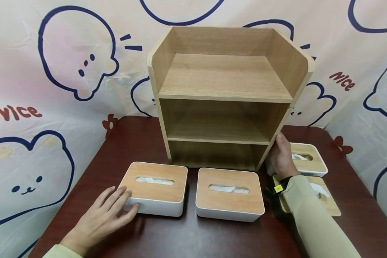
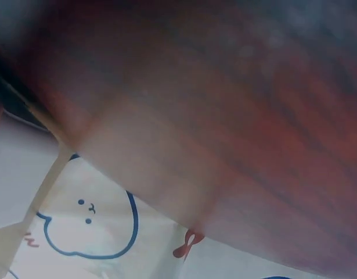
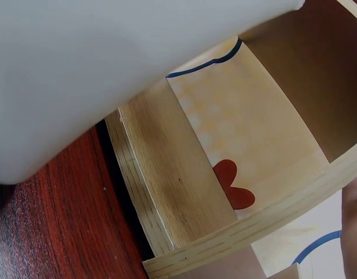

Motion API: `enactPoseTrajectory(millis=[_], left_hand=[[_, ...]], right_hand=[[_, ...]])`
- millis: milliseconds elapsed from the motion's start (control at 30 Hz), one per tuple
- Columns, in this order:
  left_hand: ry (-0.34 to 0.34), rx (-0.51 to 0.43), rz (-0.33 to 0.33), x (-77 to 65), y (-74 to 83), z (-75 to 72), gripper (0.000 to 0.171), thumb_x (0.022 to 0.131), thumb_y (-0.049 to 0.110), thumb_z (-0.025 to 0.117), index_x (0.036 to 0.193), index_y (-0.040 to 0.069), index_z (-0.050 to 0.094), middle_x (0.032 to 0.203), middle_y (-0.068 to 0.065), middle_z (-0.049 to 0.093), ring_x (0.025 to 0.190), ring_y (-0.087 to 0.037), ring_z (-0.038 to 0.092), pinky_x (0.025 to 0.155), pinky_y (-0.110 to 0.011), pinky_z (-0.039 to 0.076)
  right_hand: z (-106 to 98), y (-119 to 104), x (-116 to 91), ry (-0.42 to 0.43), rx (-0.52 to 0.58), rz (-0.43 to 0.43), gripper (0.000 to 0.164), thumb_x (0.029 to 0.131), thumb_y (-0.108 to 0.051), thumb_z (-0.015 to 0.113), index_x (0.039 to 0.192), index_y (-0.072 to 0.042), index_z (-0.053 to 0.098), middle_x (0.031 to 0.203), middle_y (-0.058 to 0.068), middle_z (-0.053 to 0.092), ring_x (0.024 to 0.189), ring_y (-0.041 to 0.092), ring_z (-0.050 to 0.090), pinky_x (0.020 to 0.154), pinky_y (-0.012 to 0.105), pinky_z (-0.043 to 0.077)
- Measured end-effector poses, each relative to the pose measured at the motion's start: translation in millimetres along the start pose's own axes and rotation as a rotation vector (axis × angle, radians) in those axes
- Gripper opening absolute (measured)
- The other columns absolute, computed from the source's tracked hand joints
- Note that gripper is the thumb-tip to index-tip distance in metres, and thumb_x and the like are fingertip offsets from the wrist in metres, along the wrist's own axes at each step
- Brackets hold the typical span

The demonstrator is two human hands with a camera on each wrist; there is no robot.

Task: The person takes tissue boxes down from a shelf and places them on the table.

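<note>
My left hand touches the front left corner of a tissue box with a wood-look lid and white body. Its fingers are loosely extended, the thumb near the box's front face. My right hand is against the outer right side of a light wooden shelf unit; its fingers are mostly hidden. In the right wrist view, part of that hand shows beside the shelf's side panel. A second tissue box stands before the shelf, right of the first.
Two more tissue boxes, a rear one and a nearer one, stand right of the shelf, partly behind my right arm. The dark red table bears everything. A patterned cloth hangs around the table's back and sides.
</note>
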State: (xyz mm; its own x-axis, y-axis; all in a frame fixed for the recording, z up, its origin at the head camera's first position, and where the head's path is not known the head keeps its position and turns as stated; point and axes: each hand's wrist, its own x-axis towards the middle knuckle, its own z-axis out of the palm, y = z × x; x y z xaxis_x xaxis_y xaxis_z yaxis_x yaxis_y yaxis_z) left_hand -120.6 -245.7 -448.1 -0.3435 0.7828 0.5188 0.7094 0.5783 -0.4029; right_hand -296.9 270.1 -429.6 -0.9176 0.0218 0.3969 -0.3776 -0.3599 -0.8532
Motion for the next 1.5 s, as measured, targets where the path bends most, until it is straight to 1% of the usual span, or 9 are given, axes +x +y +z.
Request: enactPoseTrajectory(millis=[300,467,700,800,1000,1067,1167,1300,1500], left_hand=[[-0.024,0.009,0.000,1.0,3.3,-0.4,0.043,0.101,-0.005,0.024,0.117,0.016,0.058,0.117,-0.026,0.056,0.101,-0.047,0.056,0.085,-0.058,0.043],[-0.041,0.027,0.006,-0.1,7.5,-0.5,0.045,0.101,-0.006,0.023,0.117,0.018,0.056,0.117,-0.025,0.055,0.097,-0.046,0.054,0.084,-0.057,0.044],[-0.077,-0.025,-0.008,-1.9,11.0,-1.0,0.044,0.098,-0.009,0.022,0.111,0.016,0.055,0.109,-0.024,0.054,0.094,-0.044,0.053,0.083,-0.056,0.044],[-0.079,-0.030,-0.004,-1.9,11.9,-0.1,0.043,0.098,-0.009,0.022,0.110,0.016,0.055,0.108,-0.023,0.054,0.093,-0.043,0.053,0.082,-0.055,0.045],[-0.080,-0.054,-0.030,0.7,15.6,-2.0,0.039,0.099,-0.004,0.024,0.107,0.014,0.058,0.105,-0.023,0.055,0.091,-0.043,0.053,0.080,-0.056,0.045],[-0.067,-0.059,-0.044,3.2,16.9,-2.4,0.034,0.101,0.002,0.028,0.105,0.014,0.059,0.101,-0.023,0.055,0.088,-0.043,0.053,0.079,-0.056,0.045],[-0.055,-0.076,-0.079,9.4,18.2,-2.4,0.027,0.104,0.022,0.035,0.100,0.014,0.060,0.096,-0.020,0.054,0.084,-0.041,0.051,0.078,-0.055,0.044],[-0.047,-0.107,-0.125,17.5,17.6,-1.5,0.040,0.101,0.047,0.042,0.101,0.012,0.062,0.093,-0.018,0.052,0.082,-0.040,0.050,0.077,-0.055,0.042],[-0.028,-0.146,-0.134,29.3,12.6,0.8,0.045,0.099,0.052,0.044,0.105,0.011,0.061,0.093,-0.013,0.054,0.080,-0.036,0.051,0.073,-0.052,0.043]], right_hand=[[0,-1,2,-0.008,-0.019,-0.003,0.054,0.101,-0.042,0.050,0.147,-0.012,0.045,0.141,0.009,0.044,0.131,0.027,0.032,0.106,0.039,0.021],[1,-1,1,-0.010,-0.023,0.011,0.055,0.101,-0.043,0.050,0.147,-0.012,0.045,0.140,0.009,0.044,0.130,0.027,0.033,0.106,0.038,0.022],[1,0,3,-0.019,0.004,-0.012,0.054,0.101,-0.041,0.051,0.145,-0.010,0.047,0.138,0.009,0.047,0.128,0.026,0.036,0.104,0.036,0.025],[0,0,4,-0.014,0.012,-0.018,0.053,0.100,-0.040,0.052,0.144,-0.010,0.048,0.137,0.008,0.047,0.128,0.026,0.036,0.105,0.037,0.024],[0,2,4,-0.012,0.005,-0.011,0.053,0.100,-0.040,0.053,0.143,-0.010,0.049,0.136,0.008,0.049,0.127,0.025,0.037,0.104,0.035,0.025],[0,2,3,-0.016,-0.010,-0.002,0.054,0.101,-0.041,0.051,0.145,-0.010,0.047,0.138,0.008,0.047,0.129,0.026,0.035,0.105,0.036,0.023],[-1,2,2,-0.018,-0.025,0.007,0.055,0.101,-0.041,0.050,0.146,-0.011,0.045,0.141,0.009,0.044,0.131,0.026,0.033,0.106,0.038,0.021],[-1,2,2,-0.021,-0.032,0.010,0.056,0.101,-0.042,0.050,0.148,-0.012,0.044,0.143,0.011,0.042,0.132,0.028,0.031,0.107,0.040,0.018],[-3,2,2,-0.030,-0.031,-0.001,0.054,0.101,-0.041,0.050,0.146,-0.010,0.046,0.139,0.010,0.045,0.129,0.027,0.034,0.105,0.039,0.021]])
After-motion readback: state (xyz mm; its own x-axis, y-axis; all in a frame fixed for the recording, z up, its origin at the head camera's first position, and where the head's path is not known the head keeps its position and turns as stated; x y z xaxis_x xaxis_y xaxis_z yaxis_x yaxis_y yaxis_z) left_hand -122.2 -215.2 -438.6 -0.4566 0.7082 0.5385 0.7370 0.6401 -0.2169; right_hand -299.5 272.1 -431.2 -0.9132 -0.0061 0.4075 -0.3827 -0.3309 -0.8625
